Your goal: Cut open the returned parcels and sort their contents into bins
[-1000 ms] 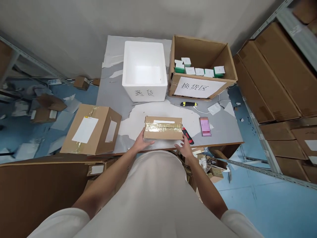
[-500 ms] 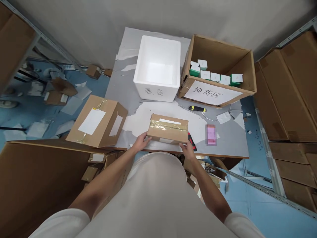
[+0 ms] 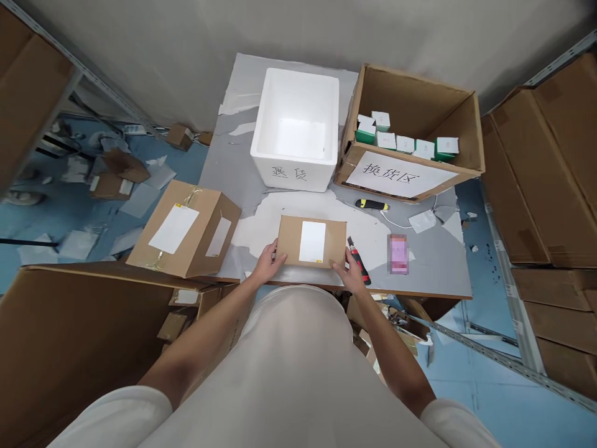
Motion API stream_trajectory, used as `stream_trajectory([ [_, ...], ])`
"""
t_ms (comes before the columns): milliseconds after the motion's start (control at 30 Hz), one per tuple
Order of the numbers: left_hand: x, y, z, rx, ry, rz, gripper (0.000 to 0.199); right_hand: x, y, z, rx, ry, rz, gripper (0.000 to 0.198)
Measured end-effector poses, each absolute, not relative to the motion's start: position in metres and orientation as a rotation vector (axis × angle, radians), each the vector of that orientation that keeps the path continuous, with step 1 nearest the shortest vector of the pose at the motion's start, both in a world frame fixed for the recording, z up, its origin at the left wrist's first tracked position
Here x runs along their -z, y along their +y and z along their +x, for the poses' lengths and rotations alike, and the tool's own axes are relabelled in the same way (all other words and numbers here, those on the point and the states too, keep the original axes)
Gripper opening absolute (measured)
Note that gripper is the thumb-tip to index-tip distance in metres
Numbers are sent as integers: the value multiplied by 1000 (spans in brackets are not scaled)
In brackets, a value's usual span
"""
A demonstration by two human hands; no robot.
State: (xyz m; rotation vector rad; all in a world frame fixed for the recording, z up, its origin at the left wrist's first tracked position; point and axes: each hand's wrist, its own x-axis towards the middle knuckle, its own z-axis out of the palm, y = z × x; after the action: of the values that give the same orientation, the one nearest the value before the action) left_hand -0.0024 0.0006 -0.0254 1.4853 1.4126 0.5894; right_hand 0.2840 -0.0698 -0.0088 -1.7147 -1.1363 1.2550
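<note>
A small cardboard box (image 3: 290,239) with a white label on its upper face is held at the front of the table. My left hand (image 3: 269,261) grips its lower left corner, thumb on the face. At the lower right corner my right hand (image 3: 351,272) holds it the same way. Just beside my right hand lies a red and black utility knife (image 3: 359,262), its lower part close to my fingers. Left of the held box sits a larger taped cardboard box (image 3: 186,227) with white labels.
A white foam box (image 3: 298,168) with handwriting stands at the back of the table. Right of it, an open carton (image 3: 410,171) holds several white and green boxes (image 3: 405,144). A yellow and black cutter (image 3: 372,204) and a pink, blurred-out item (image 3: 398,254) lie on the right.
The small box has been turned in my hands: its taped face no longer shows, and a face with a white label now faces up. More of the red utility knife is visible.
</note>
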Motion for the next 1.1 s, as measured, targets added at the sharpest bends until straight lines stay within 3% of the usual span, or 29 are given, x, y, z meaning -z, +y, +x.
stream_trajectory([
  [267, 32, -8, -13, -472, 1343, 1448, 85, 20, -84, 292, -1360, -1113, -1821, 90],
  [433, 49, -14, -16, -466, 1331, 1378, 68, 32, -85, 289, -1310, -1157, -1839, 74],
  [567, 53, -14, -13, -505, 1321, 1332, 67, 33, -83, 286, -1285, -1159, -1818, 67],
  [833, 18, -11, -18, -520, 1370, 1424, 55, 5, -81, 296, -1207, -1230, -1786, 52],
  [1100, -3, -5, -5, -737, 1478, 1416, 61, -14, -61, 295, -1068, -1180, -1816, 69],
])
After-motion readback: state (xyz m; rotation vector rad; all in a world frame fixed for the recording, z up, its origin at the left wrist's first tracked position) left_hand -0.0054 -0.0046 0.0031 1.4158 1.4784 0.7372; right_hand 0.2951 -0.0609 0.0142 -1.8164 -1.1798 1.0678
